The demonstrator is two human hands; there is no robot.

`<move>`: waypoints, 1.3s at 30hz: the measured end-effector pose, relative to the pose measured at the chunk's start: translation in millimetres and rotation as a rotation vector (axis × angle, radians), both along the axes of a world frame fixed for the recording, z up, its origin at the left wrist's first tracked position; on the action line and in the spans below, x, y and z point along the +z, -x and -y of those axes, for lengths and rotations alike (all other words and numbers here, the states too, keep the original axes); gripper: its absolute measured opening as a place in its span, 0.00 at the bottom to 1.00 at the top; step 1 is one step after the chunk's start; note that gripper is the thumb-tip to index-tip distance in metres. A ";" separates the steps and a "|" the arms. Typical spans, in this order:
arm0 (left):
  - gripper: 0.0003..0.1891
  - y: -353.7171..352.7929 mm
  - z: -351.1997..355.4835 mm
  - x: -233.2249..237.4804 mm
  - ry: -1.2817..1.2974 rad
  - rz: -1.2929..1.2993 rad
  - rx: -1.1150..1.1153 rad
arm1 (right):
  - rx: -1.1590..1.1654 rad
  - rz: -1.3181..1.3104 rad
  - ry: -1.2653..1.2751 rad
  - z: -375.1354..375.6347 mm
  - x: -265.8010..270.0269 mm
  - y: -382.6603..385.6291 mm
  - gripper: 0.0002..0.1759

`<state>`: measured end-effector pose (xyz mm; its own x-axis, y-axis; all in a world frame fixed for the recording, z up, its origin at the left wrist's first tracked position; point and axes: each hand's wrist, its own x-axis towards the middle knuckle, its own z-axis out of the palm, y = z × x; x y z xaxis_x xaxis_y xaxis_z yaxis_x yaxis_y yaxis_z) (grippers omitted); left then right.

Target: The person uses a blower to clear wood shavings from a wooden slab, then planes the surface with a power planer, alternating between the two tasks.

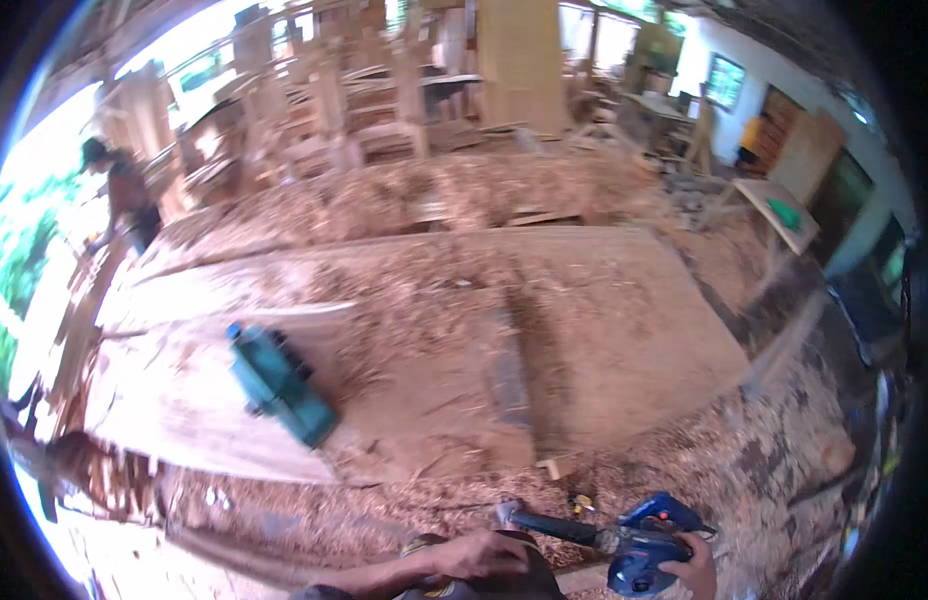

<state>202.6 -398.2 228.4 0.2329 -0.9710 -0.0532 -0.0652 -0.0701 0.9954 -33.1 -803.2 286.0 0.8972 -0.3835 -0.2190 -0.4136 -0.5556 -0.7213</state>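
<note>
A blue handheld blower [639,570] with a black nozzle [554,527] is at the bottom right. My right hand [698,572] is closed on the side of its body, partly cut off by the frame edge. The nozzle points left over the shavings. My left hand [489,555] is low in front of my legs, just left of the blower, and holds nothing that I can see. Its fingers look loosely stretched, though blurred. Farther off, a green power planer [282,388] lies on the large wooden boards [194,400].
Wood shavings [384,200] cover much of the boards and floor. Chair-like wooden frames [329,110] stand behind. At the far left a person [129,195] bends over some timber. A small table [774,205] with a green item stands at the right, near another person [751,140].
</note>
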 end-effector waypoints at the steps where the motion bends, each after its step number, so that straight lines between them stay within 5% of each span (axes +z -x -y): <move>1: 0.19 -4.7 -7.4 39.9 0.054 -0.089 -0.151 | 0.064 0.011 -0.049 -12.6 16.5 -8.3 0.37; 2: 0.23 -1.9 -14.5 71.8 0.116 -0.176 -0.308 | 0.121 0.022 -0.094 -26.1 32.3 -18.7 0.35; 5: 0.16 36.8 -29.6 99.5 0.487 -0.207 0.028 | 0.048 0.148 -0.113 -96.5 46.6 -59.9 0.39; 8: 0.27 45.4 -41.1 120.4 0.179 -0.446 0.082 | 0.035 0.227 -0.007 -166.6 19.6 -96.5 0.41; 11: 0.27 73.7 -41.6 83.4 0.586 -0.502 0.458 | 0.235 0.429 -0.198 -214.0 -36.6 -133.4 0.41; 14: 0.25 82.5 -84.0 86.5 0.500 -0.385 0.747 | 0.437 0.540 -0.143 -284.8 -39.4 -169.3 0.35; 17: 0.29 104.2 -123.9 84.5 0.473 -0.552 1.026 | 0.658 0.821 -0.095 -356.4 -51.2 -194.3 0.27; 19: 0.38 107.0 -141.3 19.0 0.444 -0.573 1.103 | 0.880 0.963 -0.135 -392.5 -64.3 -210.4 0.27; 22: 0.28 127.1 -171.6 10.0 0.525 -0.982 1.337 | 1.089 0.750 -0.042 -439.9 -104.7 -201.0 0.25; 23: 0.25 130.1 -189.5 -16.1 0.206 -0.075 1.413 | 1.185 0.701 -0.048 -449.4 -114.6 -198.4 0.26; 26: 0.21 165.5 -204.0 -31.0 0.132 -0.380 1.684 | 1.427 0.636 0.011 -474.9 -115.8 -186.5 0.28; 28: 0.16 173.9 -225.2 -58.9 0.849 -1.081 1.623 | 1.578 0.597 0.068 -488.8 -106.0 -175.8 0.29; 31: 0.16 175.3 -252.8 -233.2 0.306 -0.040 1.612 | 1.719 0.479 0.109 -500.4 -115.1 -167.4 0.30; 34: 0.15 173.7 -266.7 -216.7 1.051 -1.192 1.379 | 1.789 0.370 0.137 -505.6 -124.4 -163.6 0.31; 36: 0.14 173.8 -257.6 -143.2 0.917 -1.309 1.646 | 1.816 0.313 0.154 -507.2 -129.8 -165.6 0.32; 39: 0.09 160.1 -260.0 -167.6 0.955 -1.405 1.743 | 1.840 0.268 0.167 -504.7 -132.3 -169.9 0.34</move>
